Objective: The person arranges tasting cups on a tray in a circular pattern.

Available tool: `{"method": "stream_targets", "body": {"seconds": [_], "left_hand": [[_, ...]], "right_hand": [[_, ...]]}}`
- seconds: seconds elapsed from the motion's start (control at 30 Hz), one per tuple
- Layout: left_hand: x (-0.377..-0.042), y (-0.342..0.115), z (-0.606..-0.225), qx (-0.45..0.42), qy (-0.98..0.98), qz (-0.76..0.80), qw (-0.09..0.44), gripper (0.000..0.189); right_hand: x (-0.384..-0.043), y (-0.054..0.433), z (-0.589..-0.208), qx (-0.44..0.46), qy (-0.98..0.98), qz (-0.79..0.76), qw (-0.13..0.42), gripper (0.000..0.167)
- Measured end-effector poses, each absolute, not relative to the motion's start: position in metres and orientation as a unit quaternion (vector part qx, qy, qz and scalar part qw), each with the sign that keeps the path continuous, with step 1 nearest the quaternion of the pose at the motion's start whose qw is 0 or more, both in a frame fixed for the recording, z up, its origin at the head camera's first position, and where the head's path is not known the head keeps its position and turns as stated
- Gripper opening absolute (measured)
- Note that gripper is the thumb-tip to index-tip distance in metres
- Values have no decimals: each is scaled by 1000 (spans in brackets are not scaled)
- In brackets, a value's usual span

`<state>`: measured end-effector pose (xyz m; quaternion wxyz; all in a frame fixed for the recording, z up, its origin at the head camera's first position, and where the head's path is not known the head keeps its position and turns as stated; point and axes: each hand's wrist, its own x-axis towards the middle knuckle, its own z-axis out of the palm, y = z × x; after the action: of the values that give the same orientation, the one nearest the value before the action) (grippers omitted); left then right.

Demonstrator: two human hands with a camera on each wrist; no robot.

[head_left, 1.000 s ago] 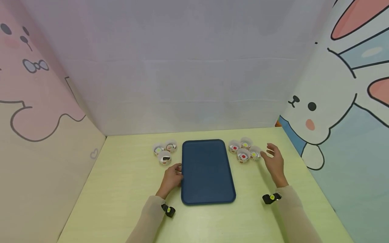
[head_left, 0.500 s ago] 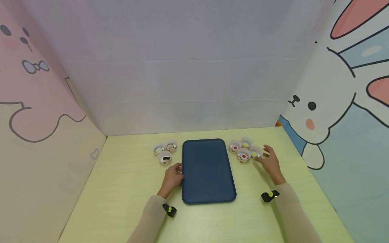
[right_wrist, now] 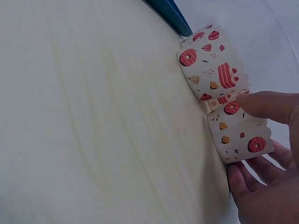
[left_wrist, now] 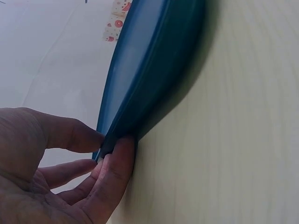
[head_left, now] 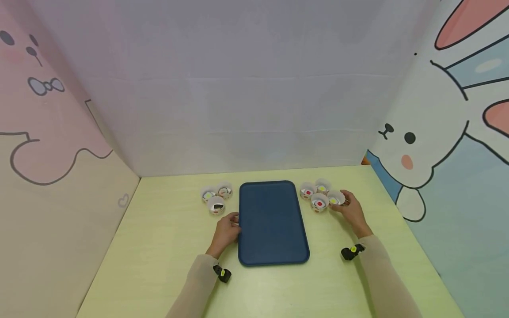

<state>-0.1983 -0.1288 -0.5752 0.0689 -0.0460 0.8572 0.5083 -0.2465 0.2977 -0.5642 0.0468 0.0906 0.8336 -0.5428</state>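
A dark blue tray (head_left: pixel 274 223) lies lengthwise on the table. My left hand (head_left: pixel 225 234) pinches its left rim; in the left wrist view the thumb is on the rim's edge with a finger (left_wrist: pixel 117 170) against the outer side. To the tray's right stands a cluster of paper baking cups with printed sweets and scalloped edges. My right hand (head_left: pixel 353 215) grips the rightmost paper cup (right_wrist: pixel 240 133), thumb on one side and fingers on the other. That cup has a yellow piece inside. Beside it are a front cup (head_left: pixel 319 202) with a red piece, and two more behind.
Three similar paper cups (head_left: pixel 216 206) stand together left of the tray, one with a dark piece inside. The pale yellow-green table (head_left: pixel 167 247) ends at a white back wall (head_left: pixel 254 110). Printed cartoon panels (head_left: pixel 445 185) flank both sides.
My right hand has moved left to the rightmost paper cup, and its fingers have closed round it. My left hand stays on the tray's rim; the tray and other cups have not visibly shifted.
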Motion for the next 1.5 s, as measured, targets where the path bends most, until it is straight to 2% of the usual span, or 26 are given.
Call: {"method": "stream_targets", "body": {"seconds": [0.37, 0.7, 1.2, 1.5], "left_hand": [[-200, -129, -575, -47, 862, 501, 69, 60], [-199, -128, -574, -45, 867, 492, 62, 58], [-197, -128, -574, -44, 865, 497, 63, 58], [-197, -129, -574, -41, 867, 492, 63, 58]], "right_hand": [[-256, 300, -574, 83, 852, -515, 52, 80], [-254, 297, -571, 117, 869, -480, 7, 71], [-242, 303, -564, 163, 865, -474, -25, 75], [-235, 299, -544, 166, 850, -497, -52, 72]]}}
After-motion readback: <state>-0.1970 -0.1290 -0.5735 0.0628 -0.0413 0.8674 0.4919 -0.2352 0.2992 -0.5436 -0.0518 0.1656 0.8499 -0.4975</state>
